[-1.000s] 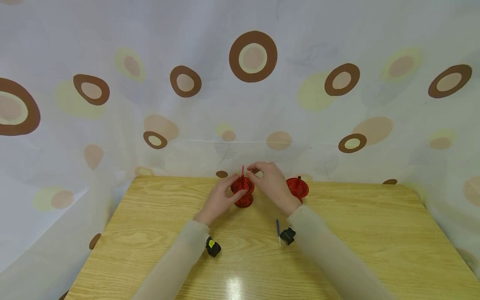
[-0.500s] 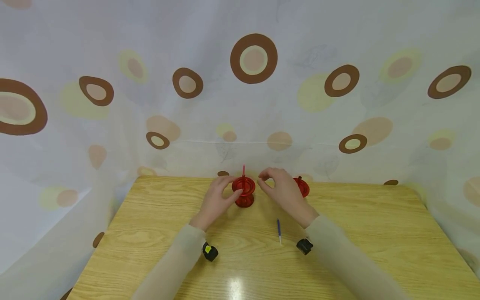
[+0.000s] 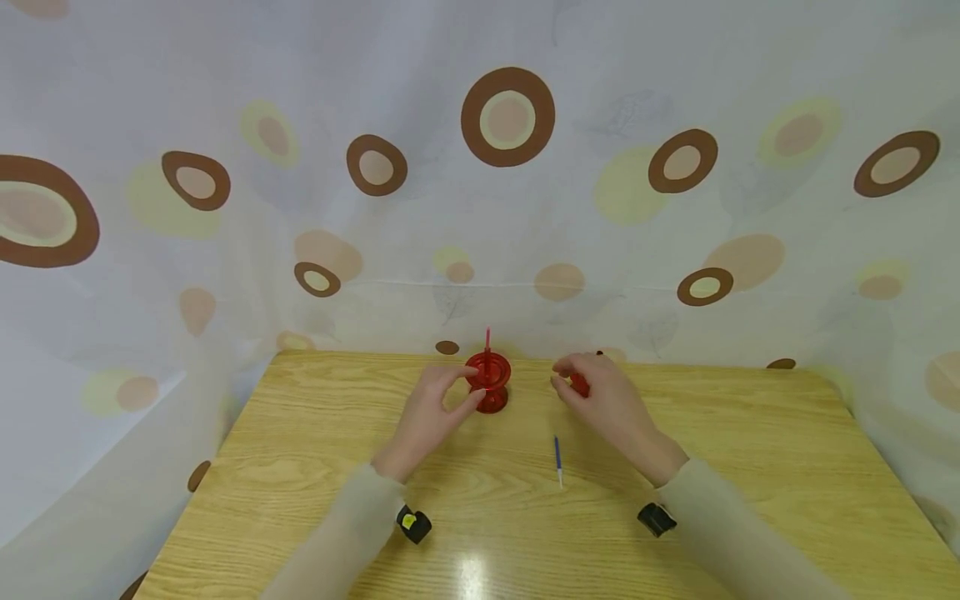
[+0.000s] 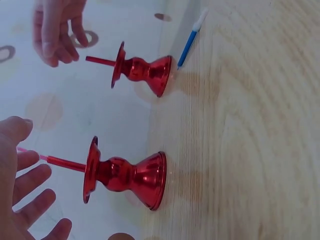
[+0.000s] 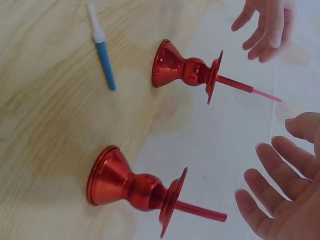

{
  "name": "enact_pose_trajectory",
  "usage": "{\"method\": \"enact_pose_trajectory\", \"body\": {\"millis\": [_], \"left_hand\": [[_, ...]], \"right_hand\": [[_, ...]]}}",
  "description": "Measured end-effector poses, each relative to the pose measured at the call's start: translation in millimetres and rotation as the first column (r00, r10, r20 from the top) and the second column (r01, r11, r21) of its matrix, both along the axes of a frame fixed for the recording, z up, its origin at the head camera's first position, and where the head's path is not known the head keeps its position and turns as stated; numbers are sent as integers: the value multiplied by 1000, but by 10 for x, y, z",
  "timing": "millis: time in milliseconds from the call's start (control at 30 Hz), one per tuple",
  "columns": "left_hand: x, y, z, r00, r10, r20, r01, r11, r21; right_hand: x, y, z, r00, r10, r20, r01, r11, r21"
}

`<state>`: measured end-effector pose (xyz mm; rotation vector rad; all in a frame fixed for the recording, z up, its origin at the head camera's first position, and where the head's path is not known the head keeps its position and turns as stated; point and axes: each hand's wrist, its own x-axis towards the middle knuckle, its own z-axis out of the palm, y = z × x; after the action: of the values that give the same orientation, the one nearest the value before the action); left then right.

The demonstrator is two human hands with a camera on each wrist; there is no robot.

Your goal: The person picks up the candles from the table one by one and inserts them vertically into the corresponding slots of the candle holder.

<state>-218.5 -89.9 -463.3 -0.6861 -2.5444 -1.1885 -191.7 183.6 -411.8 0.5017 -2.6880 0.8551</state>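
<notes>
A shiny red candle holder (image 3: 491, 400) stands upright near the table's back edge, a thin pink candle (image 3: 487, 337) upright in its tube. My left hand (image 3: 431, 412) is beside it, thumb and fingers spread and holding nothing. To the right, a second red candle holder (image 5: 145, 192) has a bare tube with no candle in it; in the head view my right hand (image 3: 611, 408) mostly hides it. The right hand's fingers are loosely bent around air, close by that holder. Between the arms lies a blue candle (image 3: 558, 458) with a white end.
The wooden table (image 3: 315, 467) backs onto a white cloth (image 3: 420, 233) printed with brown and yellow ovals, which also hangs along the sides. A black wrist camera (image 3: 414, 524) sits under the left wrist, another black camera (image 3: 657, 519) under the right.
My right hand has moved away from the pink candle, rightward to the second candle holder. The left hand has drawn slightly back and left. The pink candle stays upright in its holder.
</notes>
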Motion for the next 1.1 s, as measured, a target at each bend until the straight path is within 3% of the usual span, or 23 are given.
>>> {"method": "enact_pose_trajectory", "body": {"millis": [300, 567, 833, 1100], "left_hand": [[193, 69, 10, 999, -51, -10, 51, 999, -9], [297, 146, -69, 997, -55, -48, 53, 998, -42], [400, 282, -124, 995, -92, -28, 90, 995, -50], [491, 499, -215, 995, -94, 23, 96, 987, -127]], "right_hand": [[194, 242, -39, 999, -36, -20, 36, 999, 8], [329, 417, -130, 998, -59, -31, 59, 998, 8], [454, 602, -225, 995, -84, -61, 86, 996, 21], [480, 742, -281, 988, -109, -106, 111, 994, 14]]}}
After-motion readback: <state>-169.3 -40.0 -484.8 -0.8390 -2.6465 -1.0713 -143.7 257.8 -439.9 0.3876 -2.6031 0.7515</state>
